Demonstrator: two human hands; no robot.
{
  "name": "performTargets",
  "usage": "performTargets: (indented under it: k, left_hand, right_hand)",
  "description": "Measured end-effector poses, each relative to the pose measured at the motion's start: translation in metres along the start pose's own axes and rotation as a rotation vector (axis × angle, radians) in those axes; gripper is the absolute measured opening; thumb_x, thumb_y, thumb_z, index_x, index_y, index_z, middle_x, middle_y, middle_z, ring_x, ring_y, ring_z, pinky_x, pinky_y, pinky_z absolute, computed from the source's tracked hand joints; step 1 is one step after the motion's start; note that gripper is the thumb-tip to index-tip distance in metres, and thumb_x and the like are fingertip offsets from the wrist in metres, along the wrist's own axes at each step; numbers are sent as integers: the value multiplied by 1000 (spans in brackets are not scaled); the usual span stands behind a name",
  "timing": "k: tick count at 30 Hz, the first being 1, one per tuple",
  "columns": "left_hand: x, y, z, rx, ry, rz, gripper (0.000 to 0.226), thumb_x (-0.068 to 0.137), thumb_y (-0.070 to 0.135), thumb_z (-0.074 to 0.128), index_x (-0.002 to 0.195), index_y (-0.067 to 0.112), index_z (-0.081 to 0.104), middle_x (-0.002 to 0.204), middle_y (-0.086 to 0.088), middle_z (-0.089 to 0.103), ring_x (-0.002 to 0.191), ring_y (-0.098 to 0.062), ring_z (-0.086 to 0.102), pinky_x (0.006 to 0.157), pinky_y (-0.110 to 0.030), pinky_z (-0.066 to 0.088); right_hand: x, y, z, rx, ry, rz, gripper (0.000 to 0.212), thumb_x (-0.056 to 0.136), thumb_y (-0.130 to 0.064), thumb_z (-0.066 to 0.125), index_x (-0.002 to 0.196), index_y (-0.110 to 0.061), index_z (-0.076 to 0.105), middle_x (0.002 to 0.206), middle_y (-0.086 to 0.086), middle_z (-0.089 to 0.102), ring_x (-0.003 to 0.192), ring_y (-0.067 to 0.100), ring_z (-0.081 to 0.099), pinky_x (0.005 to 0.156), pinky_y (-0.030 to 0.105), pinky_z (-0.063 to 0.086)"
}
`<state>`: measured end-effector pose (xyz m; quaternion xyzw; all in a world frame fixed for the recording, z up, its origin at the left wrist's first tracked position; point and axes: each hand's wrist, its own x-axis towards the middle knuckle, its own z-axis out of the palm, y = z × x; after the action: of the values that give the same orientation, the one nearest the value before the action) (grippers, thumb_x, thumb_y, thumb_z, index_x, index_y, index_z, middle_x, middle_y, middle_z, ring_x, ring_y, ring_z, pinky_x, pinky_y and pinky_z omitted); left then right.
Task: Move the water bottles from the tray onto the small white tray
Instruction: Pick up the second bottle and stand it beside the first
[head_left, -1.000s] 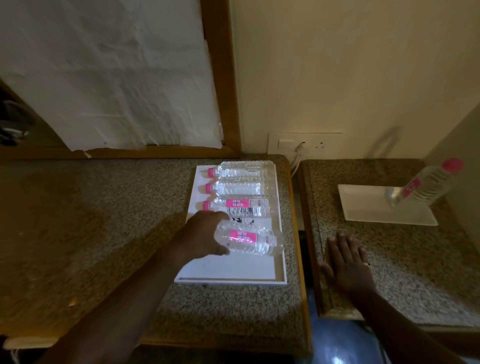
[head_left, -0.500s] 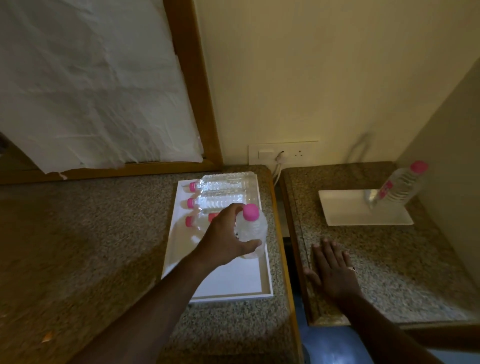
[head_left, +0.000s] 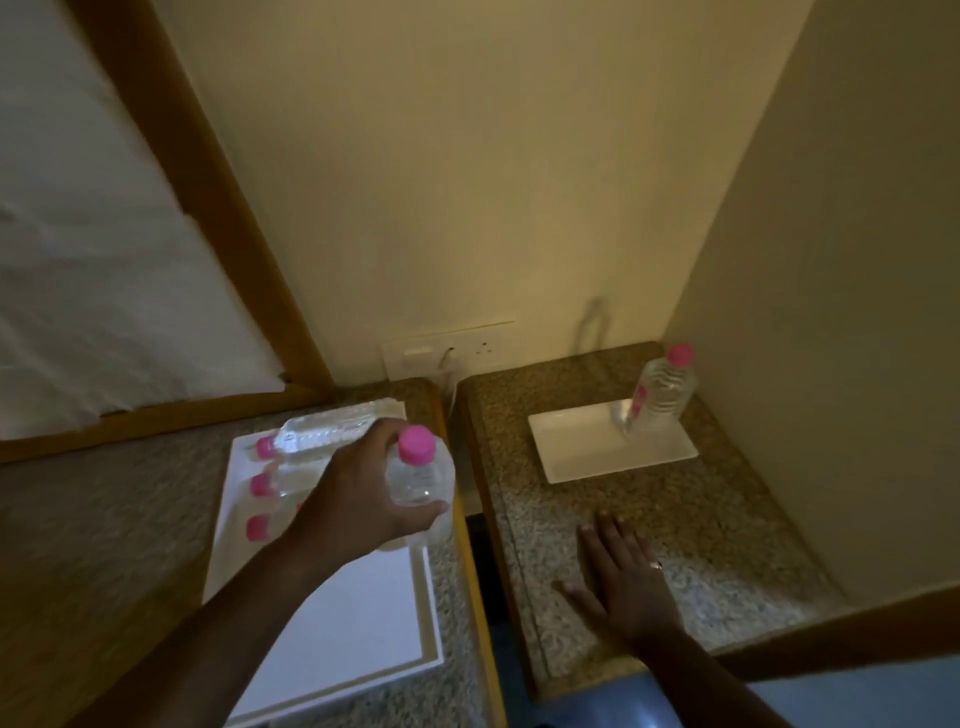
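Note:
My left hand (head_left: 358, 493) grips a clear water bottle with a pink cap (head_left: 418, 475), held upright above the right edge of the large white tray (head_left: 358, 634). Three more pink-capped bottles (head_left: 311, 434) lie side by side at the tray's far end, partly hidden by my hand. On the right counter sits the small white tray (head_left: 587, 447), with one upright bottle (head_left: 662, 387) on its far right corner. My right hand (head_left: 621, 582) lies flat, fingers spread, on the right counter in front of the small tray.
Two granite counters (head_left: 727, 530) are separated by a dark gap (head_left: 483, 561). A wall socket with a plugged cable (head_left: 449, 353) sits behind the gap. A wall closes off the right counter's right side. A wood-framed panel covered in white sheet (head_left: 104, 260) stands behind the left counter.
My left hand picked the nearest bottle up from lying on the large tray, turned it upright and carried it toward the tray's right edge. My right hand stayed flat on the right counter.

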<state>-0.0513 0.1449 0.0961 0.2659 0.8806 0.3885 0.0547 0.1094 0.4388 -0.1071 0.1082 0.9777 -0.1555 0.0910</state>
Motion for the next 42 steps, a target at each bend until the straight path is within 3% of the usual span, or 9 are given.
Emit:
performTargets:
  k: [5, 12, 16, 20, 25, 29, 33, 39, 42]
  left_hand:
    - [49, 40, 34, -66, -6, 58, 73, 48, 53, 87, 111, 51, 49, 98, 30, 64, 93, 11, 60, 68, -8, 44]
    - [115, 68, 118, -44, -89, 67, 60, 55, 25, 93, 108, 19, 65, 106, -3, 71, 98, -18, 66, 83, -33, 52]
    - [151, 78, 162, 20, -86, 73, 69, 55, 38, 92, 117, 28, 63, 110, 11, 63, 100, -4, 54, 75, -8, 37]
    - [178, 79, 191, -60, -144, 63, 73, 56, 35, 92, 121, 29, 57, 115, 9, 61, 107, -13, 57, 89, -30, 45]
    - [193, 71, 211, -33, -163, 99, 70, 59, 34, 90, 119, 39, 55, 106, 22, 54, 100, -3, 52, 81, -18, 39]
    - [193, 70, 218, -22, -217, 99, 59, 60, 43, 84, 101, 65, 47, 96, 38, 50, 89, 13, 51, 71, -3, 33]
    - [198, 68, 225, -28, -259, 90, 50, 59, 52, 78, 101, 58, 51, 98, 32, 58, 91, 13, 54, 71, -10, 39]
    - [196, 62, 226, -147, -253, 73, 77, 58, 36, 90, 123, 43, 48, 118, 19, 57, 109, -5, 56, 84, -19, 44]
    - [185, 64, 215, -166, -265, 55, 89, 53, 47, 89, 124, 61, 37, 125, 42, 46, 115, 13, 47, 89, -26, 46]
  right_hand:
    - [-1, 40, -16, -12, -2, 52, 93, 84, -86, 16, 155, -26, 12, 164, 7, -1, 150, 24, -8, 120, 47, -1]
    - [-2, 106, -32, -10, 42, 132, 90, 84, -87, 14, 155, -32, 2, 161, 1, -13, 149, 23, -14, 117, 41, -7]
    - [11, 130, -40, -39, 40, 117, 88, 85, -85, 13, 154, -32, -3, 159, 4, -20, 144, 22, -26, 109, 37, -28]
    - [23, 138, -44, -87, 78, 91, 88, 88, -81, 21, 153, -21, 22, 161, 16, 9, 147, 36, -1, 117, 49, -11]
    - [26, 142, -36, -73, 126, 111, 86, 88, -81, 23, 154, -27, 12, 162, 9, -6, 148, 30, -15, 112, 44, -27]
    - [23, 140, -42, -64, 143, 100, 82, 90, -76, 32, 150, -20, 33, 159, 14, 18, 146, 37, 7, 118, 52, -4]
    - [24, 139, -45, -75, 130, 103, 82, 89, -75, 32, 149, -19, 35, 158, 14, 18, 145, 39, 14, 118, 53, 2]
    - [24, 139, -48, -61, 80, 108, 86, 88, -79, 27, 152, -21, 27, 160, 13, 12, 147, 38, 5, 115, 49, -5]
    - [24, 142, -46, -69, 56, 122, 89, 87, -81, 21, 155, -24, 14, 162, 12, -2, 148, 33, -11, 116, 49, -14]
